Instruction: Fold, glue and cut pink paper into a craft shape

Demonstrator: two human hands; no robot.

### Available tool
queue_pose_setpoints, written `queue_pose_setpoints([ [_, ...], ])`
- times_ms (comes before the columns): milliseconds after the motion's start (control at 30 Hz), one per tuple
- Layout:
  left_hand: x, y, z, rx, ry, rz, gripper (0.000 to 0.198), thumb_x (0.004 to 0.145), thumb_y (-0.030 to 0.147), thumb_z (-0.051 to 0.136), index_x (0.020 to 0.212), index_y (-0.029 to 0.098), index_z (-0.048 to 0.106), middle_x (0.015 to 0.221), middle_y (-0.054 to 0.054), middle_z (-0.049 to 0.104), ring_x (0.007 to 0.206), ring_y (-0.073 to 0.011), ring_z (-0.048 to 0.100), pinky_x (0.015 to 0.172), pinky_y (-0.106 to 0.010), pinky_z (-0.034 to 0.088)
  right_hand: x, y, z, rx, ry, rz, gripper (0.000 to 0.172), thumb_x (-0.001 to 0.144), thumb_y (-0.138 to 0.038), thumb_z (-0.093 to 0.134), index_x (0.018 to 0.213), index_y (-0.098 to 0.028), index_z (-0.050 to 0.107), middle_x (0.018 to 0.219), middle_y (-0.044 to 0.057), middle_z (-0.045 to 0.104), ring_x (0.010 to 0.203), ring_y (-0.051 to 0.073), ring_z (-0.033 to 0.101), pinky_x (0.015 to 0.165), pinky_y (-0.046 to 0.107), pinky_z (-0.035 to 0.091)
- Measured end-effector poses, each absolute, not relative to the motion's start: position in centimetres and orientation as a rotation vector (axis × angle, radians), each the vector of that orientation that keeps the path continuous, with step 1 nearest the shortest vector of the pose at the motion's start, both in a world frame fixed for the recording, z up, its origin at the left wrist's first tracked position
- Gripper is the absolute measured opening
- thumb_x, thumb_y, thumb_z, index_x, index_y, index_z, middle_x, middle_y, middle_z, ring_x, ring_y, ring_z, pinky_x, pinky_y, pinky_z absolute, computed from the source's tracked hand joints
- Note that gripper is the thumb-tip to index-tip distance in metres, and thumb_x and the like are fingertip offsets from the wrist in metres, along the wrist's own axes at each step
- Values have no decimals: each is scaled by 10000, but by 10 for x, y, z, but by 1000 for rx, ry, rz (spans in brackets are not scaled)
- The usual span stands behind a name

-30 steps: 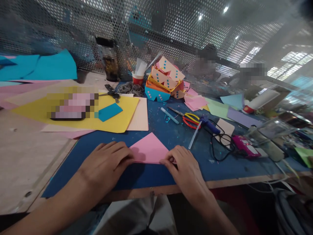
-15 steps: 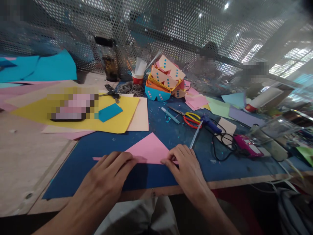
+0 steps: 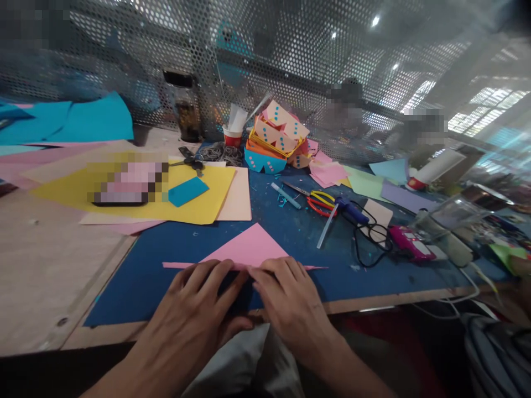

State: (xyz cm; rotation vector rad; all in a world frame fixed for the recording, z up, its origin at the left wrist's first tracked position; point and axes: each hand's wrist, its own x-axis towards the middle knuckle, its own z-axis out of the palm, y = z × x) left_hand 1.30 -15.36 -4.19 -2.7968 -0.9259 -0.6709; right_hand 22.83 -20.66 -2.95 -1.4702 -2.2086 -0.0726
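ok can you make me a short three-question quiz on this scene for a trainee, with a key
1. True or false: the left hand and the right hand both touch the pink paper with a pointed top.

2. Which of these lies on the large yellow paper sheet?
a) the blue glue gun
b) the small flat blue paper piece
c) the white cup with a red band

3. Fill the gap: the metal scissors with one red and one yellow handle lie on the ____ work surface.

Key: 1 true; 2 b; 3 blue.
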Motion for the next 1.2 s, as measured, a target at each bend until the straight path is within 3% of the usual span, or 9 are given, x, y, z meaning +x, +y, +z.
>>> queue_pose_setpoints([
  [233,13,-153,-43,-2775,-914,-712,608,1071,651,352,1358,210,657,1232,-140,720,1098,-333,617,896,-494,491,219,-216,-34,-1589,-2110,-90,311,1103,-246,526,1385,-190,645,1182,88,691,1060,263,614,928,452,531],
  [700,7,-152,-46,-2780,-934,-644,613,1058,676,383,1438,249,605,1282,-113,719,1128,-335,610,905,-490,462,240,-219,-38,-1580,-1972,-57,258,1092,-159,522,1288,-162,691,1145,77,697,1053,246,607,918,444,519],
  [1200,-7,-152,-52,-2790,-945,-672,637,1041,692,453,1516,274,528,1374,-67,694,1185,-300,603,985,-444,424,269,-237,-41,-1560,-1903,-109,318,1049,-72,549,1313,-168,698,1133,93,688,1070,239,613,922,414,543],
])
